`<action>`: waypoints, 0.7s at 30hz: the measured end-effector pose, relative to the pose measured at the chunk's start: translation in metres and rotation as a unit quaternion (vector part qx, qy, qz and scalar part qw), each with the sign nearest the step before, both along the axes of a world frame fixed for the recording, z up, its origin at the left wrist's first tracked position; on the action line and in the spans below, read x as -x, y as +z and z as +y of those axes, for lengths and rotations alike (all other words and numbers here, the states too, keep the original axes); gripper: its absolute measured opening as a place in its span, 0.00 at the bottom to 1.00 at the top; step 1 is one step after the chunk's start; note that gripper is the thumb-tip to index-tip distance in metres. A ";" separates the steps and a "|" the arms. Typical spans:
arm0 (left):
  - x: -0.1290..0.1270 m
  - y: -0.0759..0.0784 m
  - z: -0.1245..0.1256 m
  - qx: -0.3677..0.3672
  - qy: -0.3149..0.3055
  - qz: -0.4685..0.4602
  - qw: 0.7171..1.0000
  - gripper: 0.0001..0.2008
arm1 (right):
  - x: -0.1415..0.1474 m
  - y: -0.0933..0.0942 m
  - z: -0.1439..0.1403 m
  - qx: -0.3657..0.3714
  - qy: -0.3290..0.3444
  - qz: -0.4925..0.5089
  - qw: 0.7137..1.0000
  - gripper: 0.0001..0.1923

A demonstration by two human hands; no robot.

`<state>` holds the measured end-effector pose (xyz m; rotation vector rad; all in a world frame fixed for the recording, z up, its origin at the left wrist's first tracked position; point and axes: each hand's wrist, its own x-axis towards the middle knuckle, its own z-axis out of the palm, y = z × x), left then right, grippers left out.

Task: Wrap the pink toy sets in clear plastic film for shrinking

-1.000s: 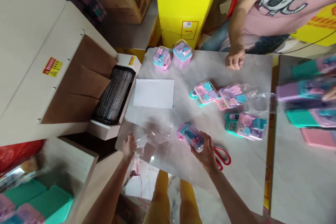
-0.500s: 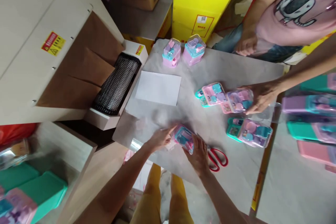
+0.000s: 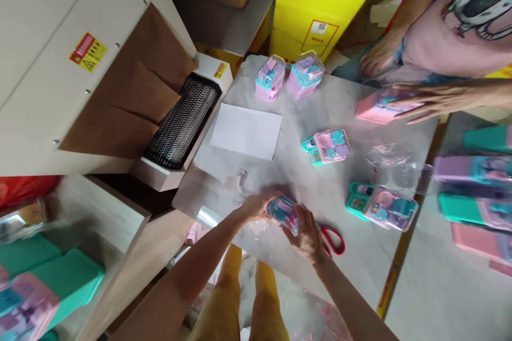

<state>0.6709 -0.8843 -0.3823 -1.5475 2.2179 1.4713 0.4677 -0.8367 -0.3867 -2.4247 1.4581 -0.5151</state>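
Between my two hands is a small toy box (image 3: 283, 212) with a clear cover and blue and pink pieces inside. My left hand (image 3: 255, 209) grips its left end, and my right hand (image 3: 307, 233) wraps round its right end. Clear plastic film (image 3: 256, 228) lies by my left hand. Red-handled scissors (image 3: 334, 241) rest on the table just right of my right hand, partly hidden by it. Beyond my hands lies a green-and-pink toy box (image 3: 331, 146), and farther right is another green toy box (image 3: 382, 206).
A white machine with a mesh conveyor (image 3: 186, 120) stands at the left. A white sheet (image 3: 246, 132) and two upright toy boxes (image 3: 288, 75) sit toward the table's back. A co-worker's hand (image 3: 428, 98) holds a pink toy box (image 3: 376, 107). More boxes (image 3: 472, 169) lie at the right.
The co-worker has drawn a pink toy box away toward the far right side of the table. My hands stay on the same toy box. The view has shifted slightly.
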 end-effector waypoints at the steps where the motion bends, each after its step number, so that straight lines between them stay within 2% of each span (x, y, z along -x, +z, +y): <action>1: 0.000 -0.001 0.000 0.001 0.003 0.003 1.000 0.40 | 0.000 -0.002 0.001 0.001 -0.002 -0.004 1.000 0.35; 8: -0.001 -0.005 0.002 -0.002 0.015 0.028 0.999 0.39 | -0.003 0.001 0.005 -0.044 -0.033 -0.006 0.998 0.33; 13: -0.001 -0.003 0.002 -0.008 0.029 0.044 0.999 0.40 | -0.003 0.007 0.000 -0.052 -0.019 -0.004 0.998 0.33; 21: 0.000 0.002 0.002 -0.018 0.036 0.041 0.998 0.41 | 0.002 0.005 -0.005 -0.054 0.006 0.010 0.998 0.34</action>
